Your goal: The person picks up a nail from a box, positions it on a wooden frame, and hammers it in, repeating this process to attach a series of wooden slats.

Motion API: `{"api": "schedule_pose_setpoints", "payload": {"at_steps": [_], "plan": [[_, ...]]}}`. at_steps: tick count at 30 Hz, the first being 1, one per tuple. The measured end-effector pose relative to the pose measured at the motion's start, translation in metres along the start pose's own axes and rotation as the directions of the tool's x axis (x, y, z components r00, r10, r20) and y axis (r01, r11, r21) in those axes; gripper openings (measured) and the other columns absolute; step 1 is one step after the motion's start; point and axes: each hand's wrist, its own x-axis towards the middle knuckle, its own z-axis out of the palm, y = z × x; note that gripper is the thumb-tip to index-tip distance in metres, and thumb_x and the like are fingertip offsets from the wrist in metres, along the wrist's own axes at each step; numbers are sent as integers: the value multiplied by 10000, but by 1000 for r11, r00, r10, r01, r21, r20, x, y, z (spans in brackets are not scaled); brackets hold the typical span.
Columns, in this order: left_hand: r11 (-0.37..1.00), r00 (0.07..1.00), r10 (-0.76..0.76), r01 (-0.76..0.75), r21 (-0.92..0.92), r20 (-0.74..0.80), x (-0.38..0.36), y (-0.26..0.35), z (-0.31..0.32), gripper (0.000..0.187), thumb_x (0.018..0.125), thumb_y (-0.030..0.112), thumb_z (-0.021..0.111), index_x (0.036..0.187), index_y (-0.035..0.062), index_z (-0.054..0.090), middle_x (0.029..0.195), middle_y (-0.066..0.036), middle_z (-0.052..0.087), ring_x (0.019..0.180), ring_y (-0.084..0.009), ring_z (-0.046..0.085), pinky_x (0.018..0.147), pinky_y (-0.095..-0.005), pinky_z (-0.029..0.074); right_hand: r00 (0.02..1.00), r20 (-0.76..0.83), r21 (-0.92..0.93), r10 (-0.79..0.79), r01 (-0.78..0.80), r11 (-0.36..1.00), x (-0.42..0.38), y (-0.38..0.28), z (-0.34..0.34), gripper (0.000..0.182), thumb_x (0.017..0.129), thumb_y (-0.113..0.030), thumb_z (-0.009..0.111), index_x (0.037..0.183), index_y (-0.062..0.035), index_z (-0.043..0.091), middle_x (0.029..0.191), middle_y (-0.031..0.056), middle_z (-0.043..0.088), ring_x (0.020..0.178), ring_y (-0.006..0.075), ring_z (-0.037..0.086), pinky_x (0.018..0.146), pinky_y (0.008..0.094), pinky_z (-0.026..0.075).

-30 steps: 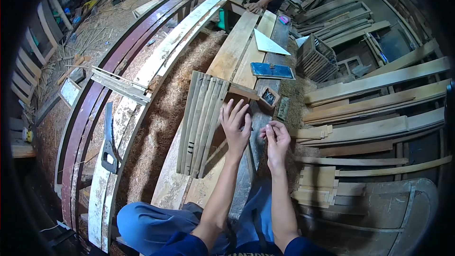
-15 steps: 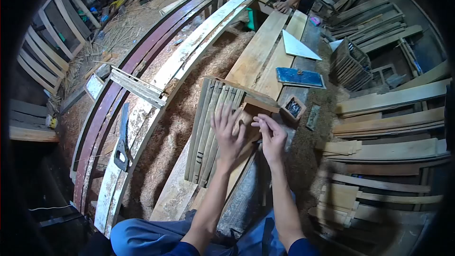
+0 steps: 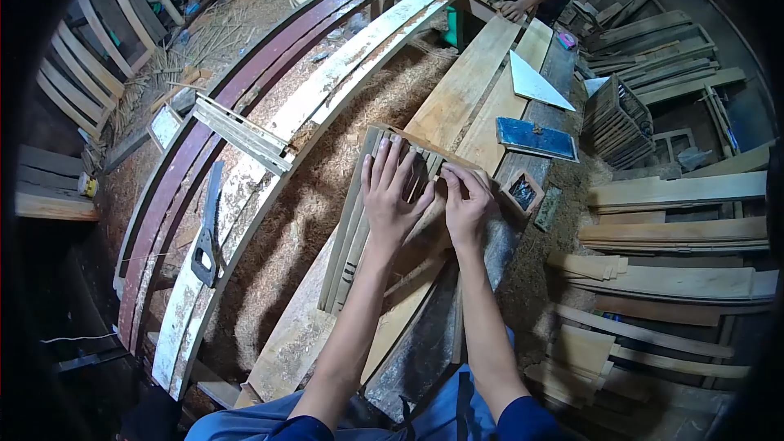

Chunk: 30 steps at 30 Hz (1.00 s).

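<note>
Wooden slats, toward the near end of the bench, are overlaid by the spread left hand; right hand is narrowed, contents indiscernible.

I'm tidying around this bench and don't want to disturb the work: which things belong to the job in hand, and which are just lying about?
Seemingly in use:
slatted wooden piece, under the left hand
small open box, near the right hand; likely in use

Apparently lying about:
handsaw
blue rectangular board
white triangular piece
</note>
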Motion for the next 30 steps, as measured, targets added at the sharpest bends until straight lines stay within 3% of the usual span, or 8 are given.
{"api": "schedule_pose_setpoints", "payload": {"at_steps": [6,14,19,21,30], "plan": [[1000,999,-19,18,-16,-32,-3,-2,1,635,823,324,840,1387,100,652,1557,-133,541,1505,-316,423,1260,-500,237,997,-68,-8,-23,23,1000,0,-2,6,104,933,-93,729,1005,-34,777,984,99,771,909,299,683,848,392,528],[996,1000,-23,21,-88,-15,-4,-6,-2,442,848,282,816,1273,179,748,1559,-115,545,1513,-306,411,1259,-488,224,992,-97,-95,-83,74,993,-2,2,13,102,929,-136,738,984,-63,783,984,71,772,915,295,692,840,409,516],[993,1000,-13,11,-114,-17,-2,-1,-4,375,869,258,797,1234,176,774,1566,-115,538,1515,-321,403,1260,-508,207,988,-109,-108,-109,97,989,0,6,16,96,925,-137,742,978,-71,787,981,61,759,921,294,682,856,415,506],[992,1000,-17,15,-123,-12,1,3,-2,320,890,250,784,1204,187,795,1565,-106,541,1517,-328,395,1264,-524,183,988,-84,-223,-133,111,968,-1,3,14,108,904,-89,733,994,-68,787,993,61,728,952,294,663,890,423,495],[995,1000,8,-6,-96,14,12,17,11,264,879,219,806,1142,223,824,1497,-43,617,1480,-321,448,1264,-545,182,993,-101,-191,-57,37,981,-7,8,15,207,846,5,715,1038,-41,777,1020,83,691,969,324,640,925,445,483]]}}
